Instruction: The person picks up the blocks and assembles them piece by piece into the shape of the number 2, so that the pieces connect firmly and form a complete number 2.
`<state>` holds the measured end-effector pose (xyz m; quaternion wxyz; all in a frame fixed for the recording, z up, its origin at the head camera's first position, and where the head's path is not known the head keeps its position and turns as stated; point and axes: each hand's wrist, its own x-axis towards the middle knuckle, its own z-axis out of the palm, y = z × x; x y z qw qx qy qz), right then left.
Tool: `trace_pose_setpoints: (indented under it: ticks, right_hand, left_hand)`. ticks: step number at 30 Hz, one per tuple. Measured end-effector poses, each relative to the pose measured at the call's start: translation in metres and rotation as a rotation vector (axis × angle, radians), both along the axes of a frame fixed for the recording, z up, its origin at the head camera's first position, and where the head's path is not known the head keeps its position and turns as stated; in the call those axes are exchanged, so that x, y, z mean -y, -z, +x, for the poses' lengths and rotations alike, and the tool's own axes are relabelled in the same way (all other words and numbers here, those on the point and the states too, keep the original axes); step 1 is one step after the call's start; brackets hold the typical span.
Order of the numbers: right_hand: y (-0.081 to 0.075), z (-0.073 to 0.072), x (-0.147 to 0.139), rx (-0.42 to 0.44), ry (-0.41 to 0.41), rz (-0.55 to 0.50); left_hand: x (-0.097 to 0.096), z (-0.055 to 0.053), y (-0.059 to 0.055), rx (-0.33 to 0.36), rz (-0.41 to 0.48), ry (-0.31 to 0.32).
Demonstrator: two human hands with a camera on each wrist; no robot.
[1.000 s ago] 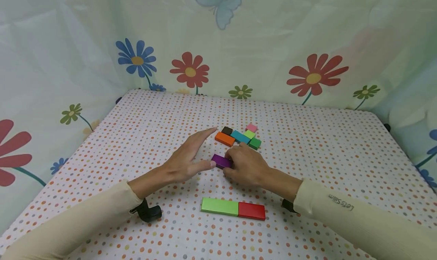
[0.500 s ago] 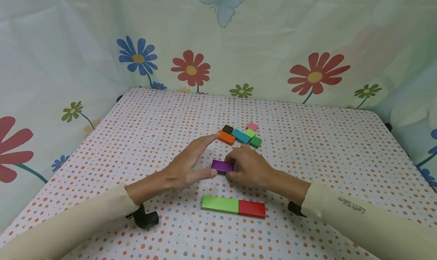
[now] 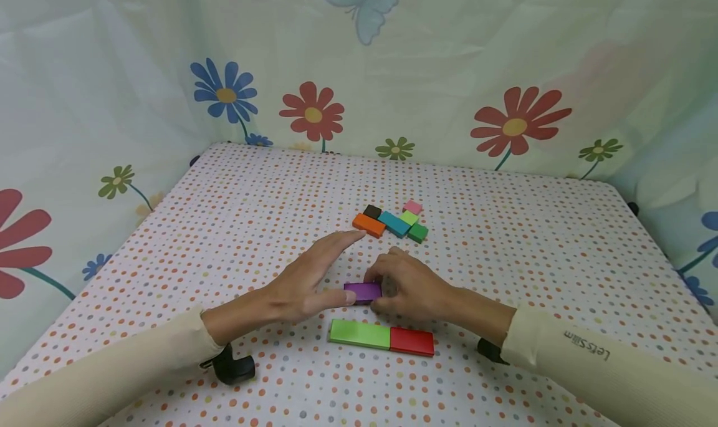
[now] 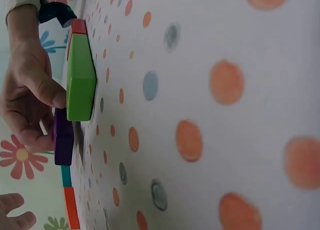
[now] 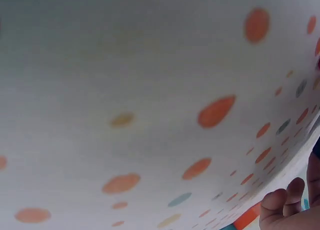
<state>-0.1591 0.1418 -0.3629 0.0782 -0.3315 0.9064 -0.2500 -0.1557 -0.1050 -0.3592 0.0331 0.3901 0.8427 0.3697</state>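
1. Right hand (image 3: 412,283): grasping; its thumb and curled fingers pinch the right end of the purple block (image 3: 364,292).
2. Left hand (image 3: 305,283): released, its fingers extended and the thumb spread apart from them; the thumb tip lies just beside the block's left end, though whether the two touch cannot be told.
3. Purple block: between the two hands, about midway between the tabletop's left and right edges; its long side runs roughly parallel to the far edge; whether its underside meets the tabletop (image 3: 533,246) cannot be told.
4. Lime bar (image 3: 359,334) and red block (image 3: 412,341): end to end and touching, the red to the right; the pair lies flat, farther from the far edge than the purple block.
5. Cluster toward the far edge, beyond the hands: orange block (image 3: 368,225) with black block (image 3: 373,212) just behind it; blue block (image 3: 394,224) to their right; small lime block (image 3: 409,217) and dark green block (image 3: 417,232) beside its right end; pink block (image 3: 412,207) nearest the far edge.
6. Surroundings: a dotted cloth covers the tabletop; beyond the far edge hangs a pale curtain (image 3: 432,59) printed with flowers and a butterfly; pale sleeves (image 3: 112,368) cover both forearms.
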Motion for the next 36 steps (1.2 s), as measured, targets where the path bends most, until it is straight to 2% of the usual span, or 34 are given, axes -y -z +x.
trace_pose_setpoints:
  ticks: [6, 15, 25, 30, 36]
  right_hand:
    - [-0.001, 0.003, 0.001, 0.067, -0.019, -0.005]
    - [0.003, 0.004, 0.000, 0.032, -0.086, -0.050]
    - [0.005, 0.006, 0.002, 0.034, -0.101, -0.030]
    - [0.005, 0.007, 0.002, 0.038, -0.091, -0.024]
    - [0.001, 0.008, 0.000, 0.076, -0.004, 0.002]
  left_hand:
    - [0.002, 0.004, -0.002, -0.023, -0.005, 0.018]
    - [0.003, 0.006, 0.001, -0.016, -0.021, 0.029]
    - [0.003, 0.010, 0.003, -0.043, -0.032, 0.078]
    - [0.001, 0.013, 0.003, -0.071, -0.060, 0.095]
    - [0.001, 0.013, 0.002, -0.119, -0.088, 0.120]
